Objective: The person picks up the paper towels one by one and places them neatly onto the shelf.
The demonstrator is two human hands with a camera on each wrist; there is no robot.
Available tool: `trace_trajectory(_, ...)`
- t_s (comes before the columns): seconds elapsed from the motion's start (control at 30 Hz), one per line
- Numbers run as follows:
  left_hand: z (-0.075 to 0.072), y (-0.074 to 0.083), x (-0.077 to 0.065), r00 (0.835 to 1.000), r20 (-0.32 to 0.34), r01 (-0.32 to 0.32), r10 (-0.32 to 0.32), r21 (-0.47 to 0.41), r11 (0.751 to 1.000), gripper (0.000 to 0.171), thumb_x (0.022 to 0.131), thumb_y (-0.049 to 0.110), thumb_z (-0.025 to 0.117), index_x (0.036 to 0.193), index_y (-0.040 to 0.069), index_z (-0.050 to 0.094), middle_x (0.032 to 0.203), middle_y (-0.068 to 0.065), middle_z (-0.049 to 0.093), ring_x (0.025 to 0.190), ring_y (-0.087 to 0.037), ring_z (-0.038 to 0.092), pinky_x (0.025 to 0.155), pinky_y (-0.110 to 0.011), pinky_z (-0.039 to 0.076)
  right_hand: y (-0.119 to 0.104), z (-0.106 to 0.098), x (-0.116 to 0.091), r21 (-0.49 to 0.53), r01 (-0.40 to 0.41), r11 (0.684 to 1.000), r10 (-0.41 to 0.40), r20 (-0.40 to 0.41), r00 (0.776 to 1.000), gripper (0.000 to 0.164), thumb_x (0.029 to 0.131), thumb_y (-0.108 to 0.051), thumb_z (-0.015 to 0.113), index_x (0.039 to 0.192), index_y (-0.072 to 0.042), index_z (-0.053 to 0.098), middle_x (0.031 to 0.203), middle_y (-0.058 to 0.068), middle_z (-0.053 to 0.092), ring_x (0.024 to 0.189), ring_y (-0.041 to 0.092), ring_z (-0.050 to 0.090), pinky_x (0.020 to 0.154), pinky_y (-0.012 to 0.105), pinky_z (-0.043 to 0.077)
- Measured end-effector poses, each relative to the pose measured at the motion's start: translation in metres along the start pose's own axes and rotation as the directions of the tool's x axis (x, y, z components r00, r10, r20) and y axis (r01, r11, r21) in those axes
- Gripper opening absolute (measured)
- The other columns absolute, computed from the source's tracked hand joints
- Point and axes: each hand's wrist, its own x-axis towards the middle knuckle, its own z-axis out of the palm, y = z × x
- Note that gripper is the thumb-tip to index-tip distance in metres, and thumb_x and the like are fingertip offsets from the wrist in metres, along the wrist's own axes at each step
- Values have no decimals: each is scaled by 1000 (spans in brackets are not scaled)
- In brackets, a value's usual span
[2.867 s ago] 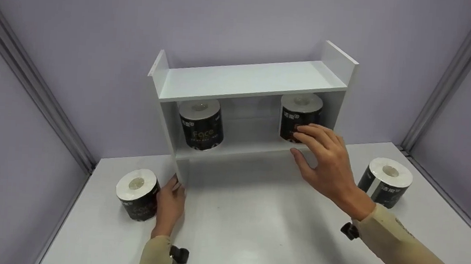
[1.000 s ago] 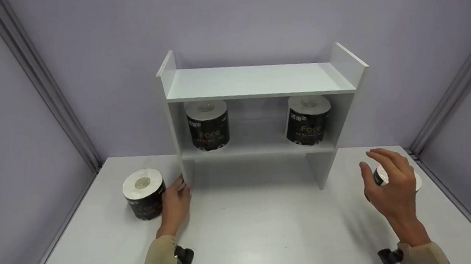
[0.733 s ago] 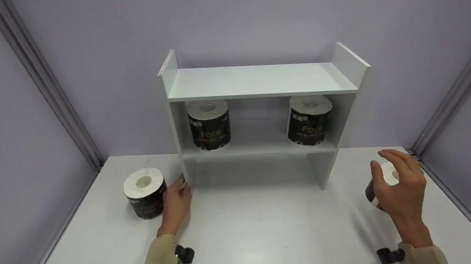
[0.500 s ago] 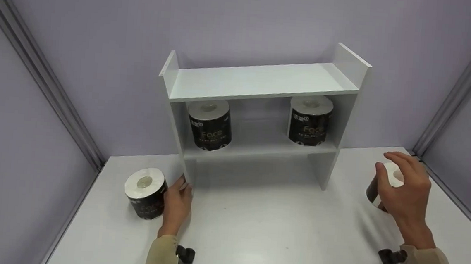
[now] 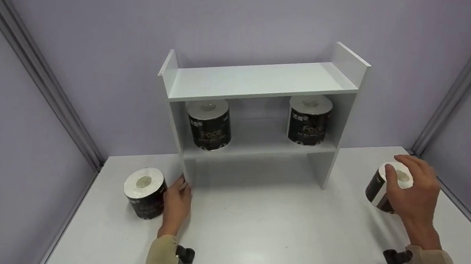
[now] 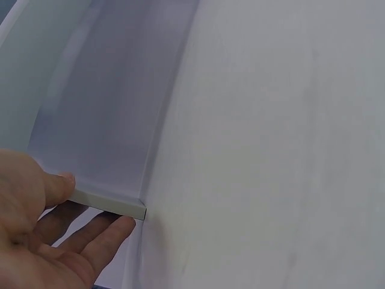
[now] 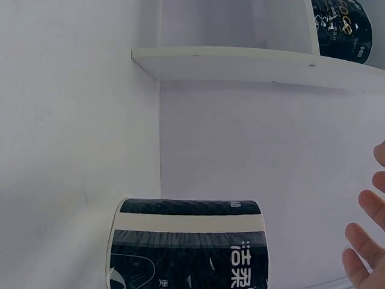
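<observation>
My left grip [image 5: 176, 206] pinches the shelf [image 5: 259, 82] while my right grip [image 5: 416, 190] spreads unclosed by the roll [image 5: 378, 188], near the right edge of the counter [image 5: 261, 233], probably light, soft, best held round its sides.

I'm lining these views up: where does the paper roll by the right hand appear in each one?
Head: the paper roll is at right, partly covered by the right hand.
Left wrist: not in it.
Right wrist: bottom centre.
Shared landmark: the white shelf, partly visible in both wrist views.
</observation>
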Motion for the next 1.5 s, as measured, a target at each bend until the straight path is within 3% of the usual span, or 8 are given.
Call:
trace_trajectory(0.13, 2, 0, 0, 1000, 10, 6, -6, 1, 1000, 45, 105, -4, 60, 149, -10, 54, 142, -33, 63, 127, -44, 68, 104, -53, 61, 6, -6, 1, -15, -25, 1000, 25, 0, 1000, 30, 91, -6, 81, 121, -4, 79, 125, 19, 74, 122, 3, 59, 105, 11, 38)
trace_trajectory(0.3, 1, 0, -1, 999, 24, 39, -39, -7, 999, 45, 106, -2, 59, 151, -9, 53, 145, -31, 62, 129, -42, 67, 105, -50, 61, 14, -9, 1, -24, -23, 999, 22, -8, 1000, 29, 90, -5, 81, 119, -2, 79, 124, 20, 75, 119, -1, 57, 103, 11, 37)
trace_trajectory(0.5, -1, 1, 0, 999, 28, 39, -38, -34, 999, 44, 106, -4, 57, 150, -8, 55, 145, -32, 61, 129, -44, 66, 105, -49, 61, 22, -7, 4, -30, -10, 999, 10, -12, 1000, 29, 89, -4, 81, 118, -2, 79, 123, 20, 75, 117, 8, 59, 100, 10, 35)
trace_trajectory(0.7, -2, 1, 1, 999, 32, 24, -23, -21, 999, 44, 106, -5, 57, 149, -8, 56, 144, -33, 62, 128, -44, 67, 105, -51, 61, 23, -12, 1, -53, -49, 997, 50, 12, 999, 30, 90, -5, 80, 119, 1, 78, 125, 23, 74, 115, 36, 61, 99, 11, 35)
trace_trajectory(0.8, -2, 0, 1, 1000, 20, 21, -21, -10, 1000, 44, 105, -5, 58, 149, -8, 56, 143, -33, 63, 128, -45, 67, 105, -52, 61, 25, -13, 2, -66, -69, 995, 71, 37, 997, 29, 93, -8, 78, 120, 0, 78, 126, 24, 73, 119, 46, 61, 103, 19, 39)
trace_trajectory(0.97, -2, -1, 2, 1000, 15, 20, -20, -12, 1000, 45, 104, -6, 59, 149, -8, 55, 142, -33, 63, 128, -46, 66, 105, -53, 61, 29, -15, 0, -94, -86, 992, 92, 65, 994, 28, 94, -9, 77, 120, 0, 78, 126, 25, 73, 120, 48, 62, 103, 31, 42)
trace_trajectory(1.2, -2, 0, 1, 1000, 19, 10, -10, -12, 1000, 44, 104, -7, 59, 148, -9, 56, 139, -34, 64, 127, -46, 67, 105, -53, 61, 36, -19, -3, -140, -90, 986, 104, 96, 990, 27, 93, -9, 77, 118, 3, 76, 124, 28, 72, 116, 52, 60, 95, 62, 43)
trace_trajectory(1.5, -2, -1, 0, 999, 35, 29, -29, 8, 1000, 45, 106, -4, 57, 150, -10, 53, 140, -32, 65, 126, -41, 69, 105, -52, 61, 46, -24, -6, -200, -96, 975, 130, 166, 977, 28, 97, -13, 74, 119, 4, 76, 129, 31, 70, 120, 55, 57, 100, 71, 42)
